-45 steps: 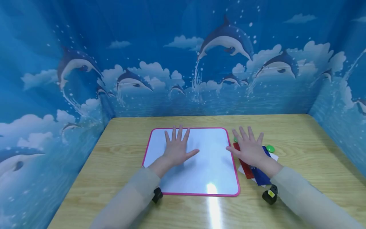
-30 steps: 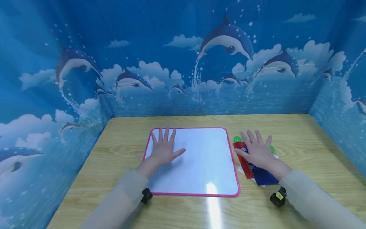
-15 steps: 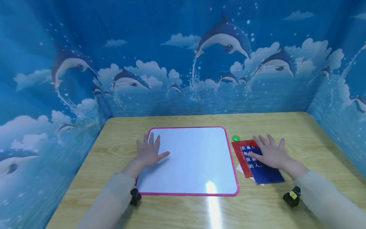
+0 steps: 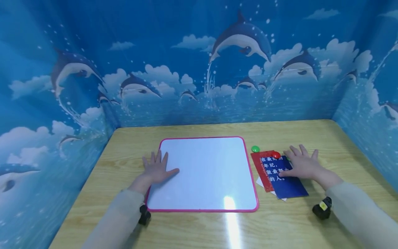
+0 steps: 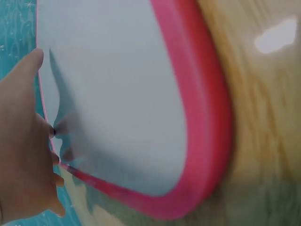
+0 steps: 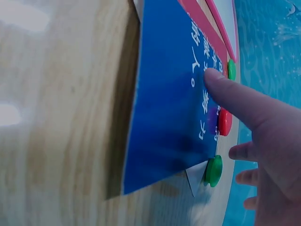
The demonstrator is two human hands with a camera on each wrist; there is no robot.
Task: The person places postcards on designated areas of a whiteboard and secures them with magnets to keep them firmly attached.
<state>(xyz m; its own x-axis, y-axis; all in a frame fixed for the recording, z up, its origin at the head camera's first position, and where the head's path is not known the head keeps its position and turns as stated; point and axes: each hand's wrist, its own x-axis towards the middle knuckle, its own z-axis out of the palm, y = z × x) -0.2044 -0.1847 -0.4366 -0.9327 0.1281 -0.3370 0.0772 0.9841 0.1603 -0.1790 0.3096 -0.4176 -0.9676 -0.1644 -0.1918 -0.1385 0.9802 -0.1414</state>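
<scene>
My left hand (image 4: 155, 172) is spread over the left edge of a pink-framed whiteboard (image 4: 208, 173). Its reflection shows on the board in the left wrist view, and whether it touches I cannot tell. The fingers of my right hand (image 4: 304, 166) are spread, the thumb over a blue card (image 4: 290, 188) with white Chinese characters. Under that card lie a red card (image 4: 259, 166) and a white one (image 4: 260, 182), both partly hidden. A round red magnet (image 4: 276, 155) sits at the cards' top edge. One green magnet (image 4: 255, 149) lies beside them, another green magnet (image 6: 214, 170) near my right fingers.
The wood-grain table (image 4: 199, 231) carries the board in the middle and the cards to its right. Blue curtains with dolphins (image 4: 242, 38) enclose the back and both sides. A small black camera (image 4: 322, 208) is strapped at my right wrist, and another black camera (image 4: 144, 215) at my left.
Both hands have moved apart: the left toward the board's left edge, the right further right across the cards. The red magnet and more of the blue card's writing have come into view.
</scene>
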